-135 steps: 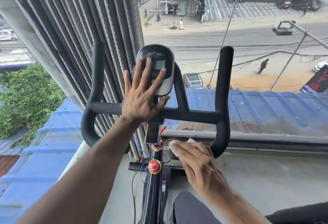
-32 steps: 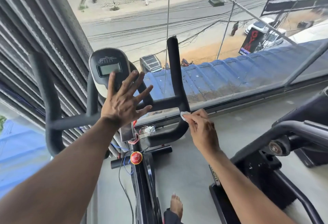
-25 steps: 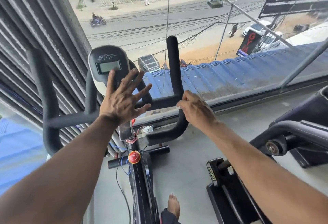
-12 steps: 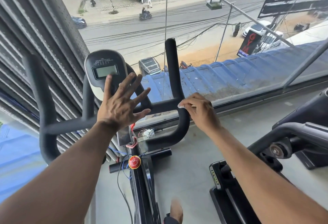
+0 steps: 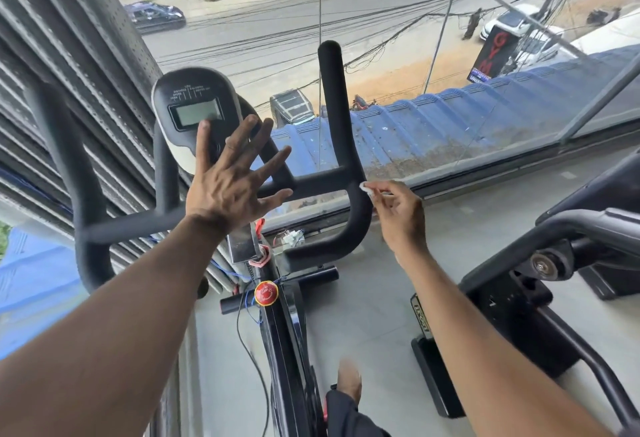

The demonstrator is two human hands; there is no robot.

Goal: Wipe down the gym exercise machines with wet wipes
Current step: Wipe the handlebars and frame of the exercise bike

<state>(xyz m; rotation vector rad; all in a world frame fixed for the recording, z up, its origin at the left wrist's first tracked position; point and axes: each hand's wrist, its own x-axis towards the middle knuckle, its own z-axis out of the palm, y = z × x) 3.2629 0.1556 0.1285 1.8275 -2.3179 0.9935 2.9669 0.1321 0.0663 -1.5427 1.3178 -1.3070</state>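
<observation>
Left hand (image 5: 230,182) spread wide, fingers straight and fanned, held flat in front of the bike's console (image 5: 194,114); index fingertip overlaps the console just below the display, actual contact cannot be told. It holds nothing. Right hand (image 5: 398,213) pinches a small white wet wipe (image 5: 366,189) between thumb and fingertips, other fingers loosely curled. Wipe is pressed against the outer side of the right handlebar (image 5: 341,145), at the bend where the upright grip meets the crossbar. Handlebar is black, padded, loops down to a lower curve beside the right wrist. Below the bars, a red knob (image 5: 266,293) sits on the exercise bike's frame (image 5: 287,350), loose wires around it. A bare foot (image 5: 349,379) shows by the frame on the grey floor (image 5: 374,301). Another black machine (image 5: 540,284) stands to the right, apart from the bike. Window (image 5: 415,55) ahead, street below.
</observation>
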